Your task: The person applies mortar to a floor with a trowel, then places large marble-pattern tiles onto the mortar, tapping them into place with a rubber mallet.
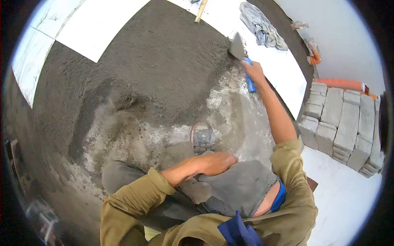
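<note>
Right hand [255, 73]: gripping a blue-handled trowel [237, 48], its blade hovering or resting (cannot tell) at the mortar [156, 53] edge, beside white tiles [283, 69]. Left hand [217, 164]: resting on a grey-trousered leg [246, 180], finger spread unclear.

Over the wet mortar [156, 53] in front of us, we could pass a hand from the left tiles [96, 30] across to the trowel [237, 49], which, with our right hand [255, 74], stands in the way there. A wooden stick [200, 11] juts in at the far edge, and a crumpled cloth [262, 26] lies beyond the blade. Stacked blocks [342, 119] and an orange pipe [338, 84] hem us in on the right; our foot [202, 138] interrupts the bare strip nearer us.
</note>
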`<action>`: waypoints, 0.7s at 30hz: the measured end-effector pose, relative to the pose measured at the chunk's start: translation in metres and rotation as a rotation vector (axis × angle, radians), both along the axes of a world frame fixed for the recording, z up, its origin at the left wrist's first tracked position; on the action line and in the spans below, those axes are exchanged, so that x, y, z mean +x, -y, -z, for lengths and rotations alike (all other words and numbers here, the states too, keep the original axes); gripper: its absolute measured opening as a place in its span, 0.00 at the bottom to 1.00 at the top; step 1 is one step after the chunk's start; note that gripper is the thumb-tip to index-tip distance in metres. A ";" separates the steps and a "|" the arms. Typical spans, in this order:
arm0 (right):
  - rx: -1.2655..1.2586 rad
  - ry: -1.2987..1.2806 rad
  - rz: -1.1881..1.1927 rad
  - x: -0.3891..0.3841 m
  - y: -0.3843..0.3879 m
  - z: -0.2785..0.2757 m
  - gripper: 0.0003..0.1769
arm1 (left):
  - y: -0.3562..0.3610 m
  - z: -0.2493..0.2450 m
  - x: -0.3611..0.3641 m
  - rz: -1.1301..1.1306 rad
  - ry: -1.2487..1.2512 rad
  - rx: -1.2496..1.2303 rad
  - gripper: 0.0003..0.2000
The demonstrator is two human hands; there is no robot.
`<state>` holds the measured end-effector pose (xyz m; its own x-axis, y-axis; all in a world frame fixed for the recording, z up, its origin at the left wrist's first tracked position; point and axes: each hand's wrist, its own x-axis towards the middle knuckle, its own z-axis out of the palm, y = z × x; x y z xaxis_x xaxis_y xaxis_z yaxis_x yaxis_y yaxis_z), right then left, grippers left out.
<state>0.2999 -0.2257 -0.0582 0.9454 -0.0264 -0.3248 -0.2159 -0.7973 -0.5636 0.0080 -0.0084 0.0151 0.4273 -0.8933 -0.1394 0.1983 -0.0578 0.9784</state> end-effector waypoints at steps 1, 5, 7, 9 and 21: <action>0.027 0.000 0.067 0.003 0.027 0.010 0.19 | 0.001 0.003 -0.002 0.010 0.017 -0.013 0.22; 0.340 -0.082 0.353 -0.008 0.030 -0.002 0.17 | 0.010 0.015 -0.006 -0.024 0.174 -0.102 0.21; 0.327 -0.161 0.330 -0.011 0.007 0.000 0.17 | 0.011 0.010 -0.001 0.027 0.127 -0.068 0.19; 0.192 -0.099 0.003 -0.027 -0.031 -0.002 0.18 | 0.016 0.016 -0.006 -0.022 0.111 -0.085 0.18; -0.172 0.190 -0.205 -0.134 0.042 0.028 0.24 | 0.014 0.011 0.000 -0.021 0.099 -0.033 0.21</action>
